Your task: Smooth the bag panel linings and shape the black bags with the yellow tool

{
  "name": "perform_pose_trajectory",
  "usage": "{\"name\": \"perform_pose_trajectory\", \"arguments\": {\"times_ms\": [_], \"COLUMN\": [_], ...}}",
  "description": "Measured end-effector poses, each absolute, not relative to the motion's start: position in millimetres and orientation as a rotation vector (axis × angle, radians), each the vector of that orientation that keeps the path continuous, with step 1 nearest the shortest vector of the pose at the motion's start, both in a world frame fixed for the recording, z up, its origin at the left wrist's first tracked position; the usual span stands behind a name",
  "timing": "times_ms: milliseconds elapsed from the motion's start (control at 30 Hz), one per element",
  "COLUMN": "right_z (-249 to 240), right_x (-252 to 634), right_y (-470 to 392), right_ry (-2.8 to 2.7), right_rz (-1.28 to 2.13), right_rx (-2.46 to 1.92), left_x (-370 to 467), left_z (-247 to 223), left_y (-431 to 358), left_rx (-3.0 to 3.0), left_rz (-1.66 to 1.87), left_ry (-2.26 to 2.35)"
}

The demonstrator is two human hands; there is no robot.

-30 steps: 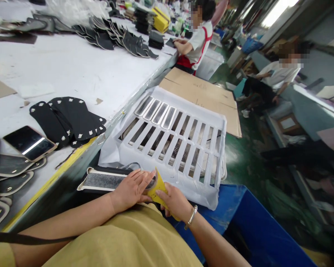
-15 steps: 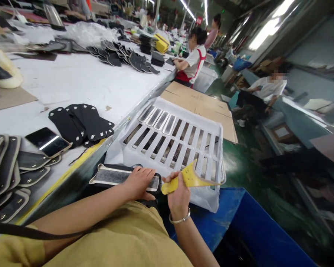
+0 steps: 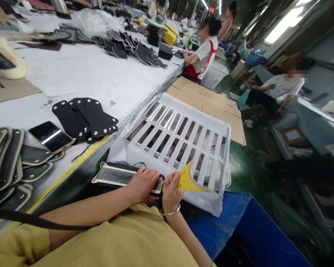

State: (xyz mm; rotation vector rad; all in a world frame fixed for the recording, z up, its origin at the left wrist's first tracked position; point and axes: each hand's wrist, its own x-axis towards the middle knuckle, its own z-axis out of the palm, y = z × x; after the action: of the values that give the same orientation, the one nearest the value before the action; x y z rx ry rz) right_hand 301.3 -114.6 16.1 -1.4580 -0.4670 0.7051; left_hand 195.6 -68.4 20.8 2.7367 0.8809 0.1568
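My left hand (image 3: 144, 183) lies over the right part of a long grey strip with a pale border and black edging (image 3: 114, 175), its fingers curled round it. Beside the strip's right end, my right hand (image 3: 171, 192) is closed on the narrow end of a flat yellow piece with a flared, concave end (image 3: 189, 180). The flared end points right, over the near edge of a white slotted tray (image 3: 180, 142). What the strip rests on is hidden.
Several pale-framed strips (image 3: 166, 118) sit in the tray's far-left slots. Left, the white table (image 3: 83, 74) bears black pieces (image 3: 85, 118), a phone (image 3: 51, 136) and grey padded pieces (image 3: 5, 159). A cardboard sheet (image 3: 208, 105) lies behind the tray, a blue bin (image 3: 247, 222) right. Co-workers sit farther off.
My right hand has moved left with the yellow piece, up to the strip's right end. My left hand stays on the strip. The whole view has shifted slightly.
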Motion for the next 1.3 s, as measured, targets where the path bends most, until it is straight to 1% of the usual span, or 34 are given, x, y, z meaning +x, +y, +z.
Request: {"name": "perform_pose_trajectory", "arguments": {"times_ms": [167,400,733,867,967,1100,1200,1300], "right_z": [16,26,9,16,26,35,28,11], "right_x": [304,303,285,298,320,352,359,349], "right_y": [-116,-132,-128,-125,-133,-149,-159,-165], "right_ry": [-0.482,-0.3,-0.332,-0.319,-0.27,-0.25,-0.271,-0.291], "right_rz": [0.753,0.86,0.782,0.867,0.995,1.118,1.166,1.217], "right_rx": [-1.389,-1.193,-1.235,-1.183,-1.079,-1.039,-1.095,-1.155], "left_x": [194,188,188,191,194,194,191,188], "left_z": [22,19,20,20,21,22,22,19], "left_y": [-73,-76,-77,-83,-81,-69,-60,-60], "left_rx": [2.728,2.7,2.687,2.711,2.703,2.649,2.629,2.676], "left_rz": [0.185,0.225,0.254,0.252,0.192,0.08,0.024,0.023], "left_ry": [0.916,0.92,0.92,0.966,0.98,0.792,0.682,0.649]}}
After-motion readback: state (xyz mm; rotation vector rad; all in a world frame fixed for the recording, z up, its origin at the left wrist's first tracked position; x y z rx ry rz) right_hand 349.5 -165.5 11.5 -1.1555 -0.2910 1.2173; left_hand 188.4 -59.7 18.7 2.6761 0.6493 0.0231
